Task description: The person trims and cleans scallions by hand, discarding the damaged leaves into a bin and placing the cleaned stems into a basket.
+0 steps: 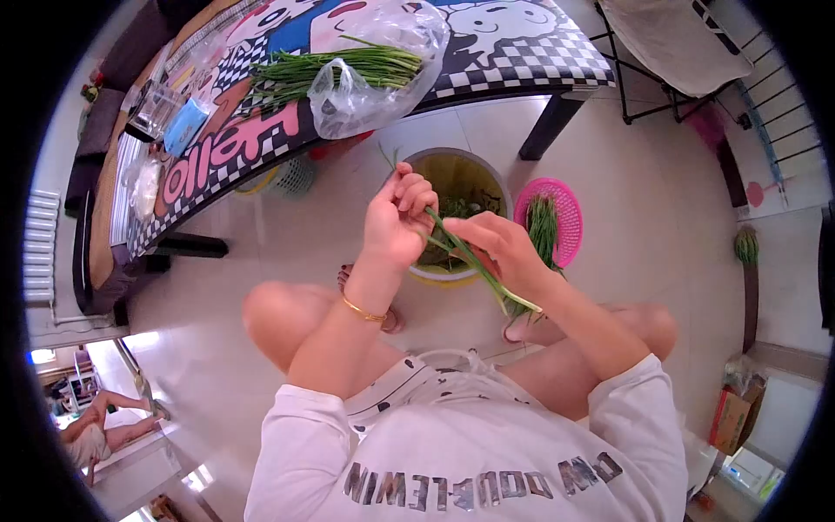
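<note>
Both of my hands hold one long green stalk (pixel 474 261) over a round bin (pixel 500 178) on the floor. My left hand (pixel 396 217) pinches its upper end with the fingertips. My right hand (pixel 504 252) grips the stalk lower down, and the pale root end sticks out past my wrist. Green trimmings lie inside the bin. A pink basket (pixel 570 209) with cleaned stalks stands just right of the bin. More green stalks (pixel 335 70) lie on the table beside a clear plastic bag (pixel 365 96).
A low table (pixel 217 148) with a cartoon checkered cloth spans the top, its dark leg (pixel 548 126) near the bin. A folding chair (pixel 670 43) stands top right. My bare knees flank the bin. A cardboard box (pixel 731 418) sits at lower right.
</note>
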`<state>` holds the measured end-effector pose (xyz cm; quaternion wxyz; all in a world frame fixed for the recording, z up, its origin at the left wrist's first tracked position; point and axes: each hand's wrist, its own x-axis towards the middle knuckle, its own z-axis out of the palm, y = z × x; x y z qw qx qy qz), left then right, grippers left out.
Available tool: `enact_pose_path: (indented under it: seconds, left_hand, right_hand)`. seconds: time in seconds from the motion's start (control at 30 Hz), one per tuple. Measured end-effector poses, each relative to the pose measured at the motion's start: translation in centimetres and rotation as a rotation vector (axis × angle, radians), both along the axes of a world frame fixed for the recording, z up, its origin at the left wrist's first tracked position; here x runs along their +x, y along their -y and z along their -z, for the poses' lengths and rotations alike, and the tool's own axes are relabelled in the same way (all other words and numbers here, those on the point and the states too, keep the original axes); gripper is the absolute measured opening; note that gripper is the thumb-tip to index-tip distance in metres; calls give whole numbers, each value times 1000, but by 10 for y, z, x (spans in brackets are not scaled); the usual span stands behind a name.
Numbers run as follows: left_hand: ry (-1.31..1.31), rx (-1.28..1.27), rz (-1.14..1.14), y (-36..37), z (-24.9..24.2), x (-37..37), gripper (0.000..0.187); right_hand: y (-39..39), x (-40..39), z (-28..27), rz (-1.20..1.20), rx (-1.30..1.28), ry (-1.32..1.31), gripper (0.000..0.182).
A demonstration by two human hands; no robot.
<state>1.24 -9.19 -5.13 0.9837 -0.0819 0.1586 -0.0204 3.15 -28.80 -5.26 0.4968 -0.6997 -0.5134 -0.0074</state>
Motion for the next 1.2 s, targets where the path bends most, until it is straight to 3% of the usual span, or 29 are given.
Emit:
enact_pose_path:
  seconds: [0.1, 0.17, 0.27, 0.37, 0.43, 0.5, 0.6, 0.73, 0.87, 0.97, 1.03, 1.1, 1.17, 1.2]
  left_hand:
    - [67, 21, 46, 14, 12, 3, 16]
    - [143, 84, 64, 22, 18, 7, 17]
    - [-43, 441, 193, 40, 0, 7, 24]
    - [-104, 413, 372, 45, -4, 8, 33]
    - [-132, 526, 322, 45, -3, 6, 33]
    - [-192, 623, 246, 40, 3, 6, 32]
    - [-212, 733, 155, 35, -5, 4, 37]
    - [-171, 762, 140, 27, -11, -3, 43]
    - [-152, 776, 159, 25, -19, -10, 45]
    - [-132, 792, 186, 21, -21, -14, 46]
    - [-145, 813, 190, 20, -24, -14, 47]
    - [-153, 822, 186, 19, -22, -13, 48]
    - [-156, 827, 171, 14, -19, -12, 46]
    - [-163, 829, 168, 11, -17, -13, 46]
  right_hand:
    - [7, 5, 4, 72, 79, 204, 57]
    - [13, 5, 0, 115, 106, 88, 44]
    - [26, 9, -18, 305, 162, -48, 26]
    - [51, 21, -35, 527, 234, -370, 8]
    - [71, 42, -44, 478, 432, -392, 10]
    - [100, 64, -46, 545, 411, -406, 15]
    - [139, 83, -49, 446, 552, -717, 19]
    - [183, 105, -30, 491, 455, -999, 22]
    - [214, 132, 25, 592, 243, -1231, 29]
    - [235, 156, 103, 555, -8, -1407, 34]
    - [229, 156, 151, 679, -231, -1479, 34]
    - [205, 141, 190, 833, -457, -1404, 34]
    - [192, 130, 234, 827, -543, -1283, 38]
    - [194, 130, 276, 842, -639, -1102, 40]
